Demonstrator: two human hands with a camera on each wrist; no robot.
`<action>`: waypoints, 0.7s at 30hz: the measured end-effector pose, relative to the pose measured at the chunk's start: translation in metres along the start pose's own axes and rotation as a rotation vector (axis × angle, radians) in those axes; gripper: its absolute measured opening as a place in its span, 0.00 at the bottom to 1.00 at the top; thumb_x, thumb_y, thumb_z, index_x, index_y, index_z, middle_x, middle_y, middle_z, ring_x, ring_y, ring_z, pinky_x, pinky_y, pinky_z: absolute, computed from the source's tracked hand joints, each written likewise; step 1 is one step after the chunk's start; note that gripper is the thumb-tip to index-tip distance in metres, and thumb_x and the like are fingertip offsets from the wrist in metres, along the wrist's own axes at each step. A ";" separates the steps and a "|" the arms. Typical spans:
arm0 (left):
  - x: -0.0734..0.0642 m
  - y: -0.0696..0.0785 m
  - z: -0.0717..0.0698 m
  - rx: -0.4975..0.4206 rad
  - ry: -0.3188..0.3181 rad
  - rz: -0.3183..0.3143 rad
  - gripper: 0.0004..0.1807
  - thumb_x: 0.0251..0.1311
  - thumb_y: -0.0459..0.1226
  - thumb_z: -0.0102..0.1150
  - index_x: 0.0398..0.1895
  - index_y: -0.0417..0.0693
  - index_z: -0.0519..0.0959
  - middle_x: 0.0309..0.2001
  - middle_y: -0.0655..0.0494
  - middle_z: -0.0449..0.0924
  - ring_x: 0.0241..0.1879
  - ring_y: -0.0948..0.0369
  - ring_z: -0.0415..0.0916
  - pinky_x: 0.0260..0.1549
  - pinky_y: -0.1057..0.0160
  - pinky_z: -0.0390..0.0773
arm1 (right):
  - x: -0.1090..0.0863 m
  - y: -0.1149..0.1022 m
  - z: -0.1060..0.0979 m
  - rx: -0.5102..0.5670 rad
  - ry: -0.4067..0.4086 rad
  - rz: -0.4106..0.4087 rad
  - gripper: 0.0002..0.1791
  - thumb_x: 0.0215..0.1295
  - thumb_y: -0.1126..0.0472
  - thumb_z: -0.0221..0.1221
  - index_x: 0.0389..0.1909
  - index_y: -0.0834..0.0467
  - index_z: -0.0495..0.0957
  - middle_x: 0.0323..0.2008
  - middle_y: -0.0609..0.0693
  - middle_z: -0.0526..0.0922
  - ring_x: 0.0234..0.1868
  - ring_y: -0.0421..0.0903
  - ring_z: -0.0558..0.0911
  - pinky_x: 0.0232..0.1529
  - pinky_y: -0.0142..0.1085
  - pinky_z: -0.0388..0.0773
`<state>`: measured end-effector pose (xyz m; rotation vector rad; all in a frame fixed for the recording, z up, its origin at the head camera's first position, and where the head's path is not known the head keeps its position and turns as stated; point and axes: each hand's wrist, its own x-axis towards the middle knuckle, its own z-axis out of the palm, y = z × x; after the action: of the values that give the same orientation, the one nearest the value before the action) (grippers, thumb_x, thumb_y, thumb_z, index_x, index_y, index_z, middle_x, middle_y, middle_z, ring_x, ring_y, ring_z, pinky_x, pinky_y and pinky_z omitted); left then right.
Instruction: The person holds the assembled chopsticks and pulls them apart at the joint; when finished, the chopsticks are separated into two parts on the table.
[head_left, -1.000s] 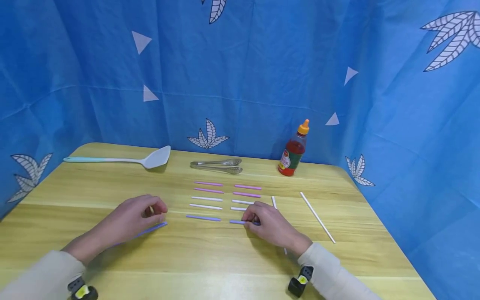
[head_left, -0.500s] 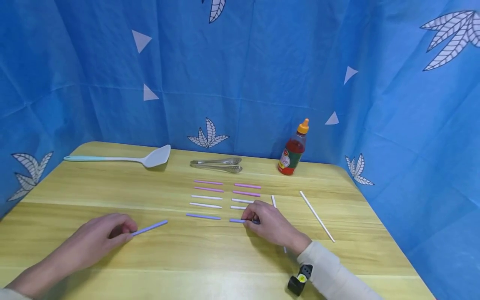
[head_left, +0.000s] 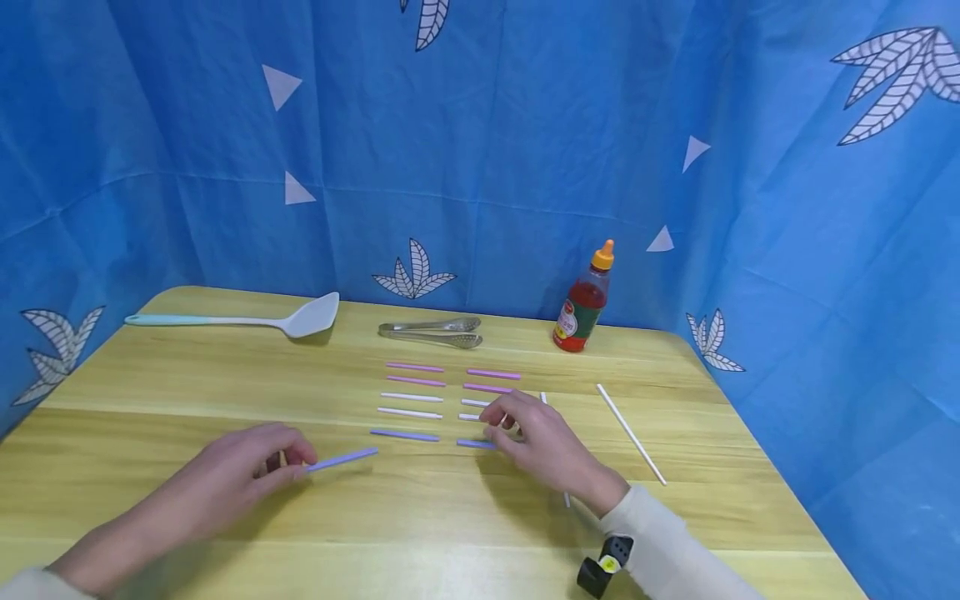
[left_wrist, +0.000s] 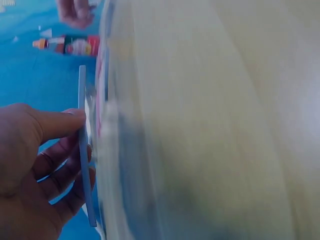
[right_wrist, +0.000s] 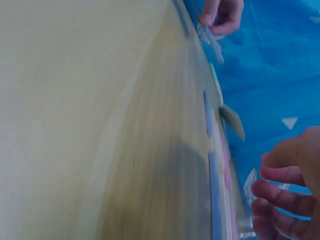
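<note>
In the head view my left hand (head_left: 251,471) pinches a thin blue-purple stick (head_left: 343,459) by one end, its other end pointing right. The left wrist view shows that stick (left_wrist: 85,165) between thumb and fingers, held off the wooden table (head_left: 360,521). My right hand (head_left: 536,433), fingers loosely bent and holding nothing, hovers over the right end of a short blue-purple stick (head_left: 474,443). The right wrist view shows a gap between this hand (right_wrist: 290,185) and the table. Another blue-purple stick (head_left: 405,435) lies to the left, in line with it.
Behind are short white sticks (head_left: 411,412) and pink sticks (head_left: 416,381) in two columns. A long white stick (head_left: 632,434) lies at right, another (head_left: 566,500) partly under my right arm. Along the back are a spatula (head_left: 311,317), metal tongs (head_left: 431,332) and a sauce bottle (head_left: 583,304).
My left hand first drew back left to the end of its stick, then carried the stick right. My right hand has let go of the short blue-purple stick and risen slightly.
</note>
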<state>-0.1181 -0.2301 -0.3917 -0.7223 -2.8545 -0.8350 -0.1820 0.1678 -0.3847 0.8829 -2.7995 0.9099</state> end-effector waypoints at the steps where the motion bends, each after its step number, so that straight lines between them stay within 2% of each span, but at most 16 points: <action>1: 0.002 0.005 0.002 -0.005 -0.008 0.013 0.07 0.71 0.38 0.72 0.43 0.63 0.86 0.36 0.76 0.80 0.35 0.78 0.71 0.32 0.68 0.76 | 0.000 -0.004 0.000 0.018 -0.001 -0.010 0.05 0.77 0.61 0.65 0.47 0.55 0.87 0.46 0.46 0.88 0.45 0.43 0.83 0.46 0.37 0.86; 5: 0.012 0.026 0.010 -0.033 -0.049 0.053 0.06 0.72 0.38 0.70 0.43 0.64 0.86 0.38 0.77 0.81 0.36 0.77 0.73 0.34 0.67 0.79 | -0.002 -0.019 0.005 0.085 -0.025 -0.060 0.08 0.81 0.57 0.63 0.49 0.56 0.88 0.44 0.45 0.88 0.42 0.38 0.82 0.42 0.34 0.86; 7: 0.017 0.037 0.014 -0.042 -0.061 0.066 0.05 0.73 0.39 0.70 0.43 0.64 0.86 0.38 0.77 0.81 0.36 0.77 0.74 0.35 0.67 0.79 | -0.003 -0.027 0.009 0.122 -0.061 -0.075 0.11 0.82 0.55 0.61 0.51 0.56 0.88 0.44 0.45 0.89 0.41 0.36 0.82 0.42 0.33 0.85; 11: 0.023 0.056 0.020 -0.023 -0.043 0.116 0.05 0.73 0.39 0.71 0.44 0.64 0.86 0.40 0.75 0.82 0.37 0.77 0.74 0.35 0.68 0.81 | -0.005 -0.040 0.016 0.219 -0.185 -0.060 0.17 0.85 0.50 0.58 0.56 0.57 0.88 0.45 0.44 0.90 0.41 0.33 0.82 0.45 0.30 0.84; 15: 0.026 0.070 0.023 0.016 0.000 0.170 0.06 0.72 0.39 0.71 0.45 0.63 0.86 0.41 0.74 0.82 0.36 0.77 0.74 0.34 0.69 0.80 | -0.008 -0.047 0.021 0.318 -0.276 -0.044 0.16 0.85 0.50 0.58 0.55 0.56 0.89 0.43 0.44 0.90 0.40 0.31 0.80 0.46 0.29 0.83; 19: 0.027 0.076 0.026 0.031 0.022 0.190 0.06 0.72 0.38 0.72 0.45 0.62 0.86 0.41 0.74 0.82 0.36 0.77 0.74 0.34 0.69 0.80 | -0.010 -0.049 0.023 0.337 -0.271 -0.060 0.14 0.83 0.52 0.60 0.49 0.56 0.90 0.39 0.45 0.89 0.38 0.31 0.78 0.42 0.29 0.81; 21: 0.027 0.077 0.027 0.029 0.014 0.163 0.06 0.73 0.38 0.71 0.46 0.63 0.86 0.41 0.74 0.81 0.36 0.77 0.74 0.35 0.69 0.80 | -0.010 -0.049 0.023 0.336 -0.256 -0.042 0.13 0.83 0.52 0.61 0.48 0.55 0.90 0.39 0.43 0.89 0.37 0.31 0.78 0.41 0.29 0.81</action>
<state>-0.1048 -0.1475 -0.3712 -0.9266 -2.7440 -0.7701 -0.1444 0.1282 -0.3809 1.1713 -2.8669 1.3806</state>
